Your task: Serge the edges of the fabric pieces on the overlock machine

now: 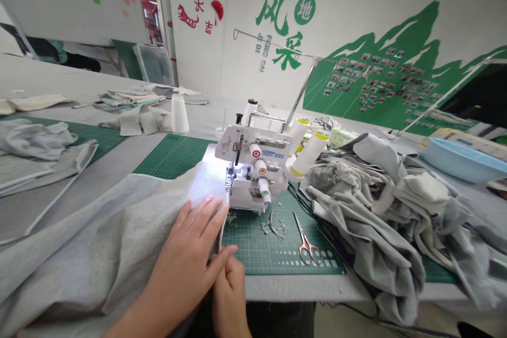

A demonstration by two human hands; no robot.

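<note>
- The head view looks forward and down at a long work table with a grey top [113,166], and a green cutting mat [277,253] lies on it just ahead of the hands.
- Far ahead of the hands, the white wall [467,5] carries a green mountain mural [380,84] with many small photos [376,76], and also green and red Chinese characters.
- To the right of the hands are a large heap of crumpled grey garments [368,211] and, farther away, a light blue plastic basin [463,158].
- Beyond the hands, to the left, a white thread cone [180,114] stands on the table near some folded fabric pieces [134,119].
- Just ahead of the hands is a white overlock sewing machine [253,169] with a lit needle area and thread cones behind it.
- On the mat, right of the hands, lie small scissors with rose-gold handles [307,243] and thread scraps [273,224].
- The left hand [190,245] is open and lies flat on the grey knit fabric [130,232].
- The right hand [229,288] makes a narrow grip and appears closed on the fabric's edge, close to the machine's front.
</note>
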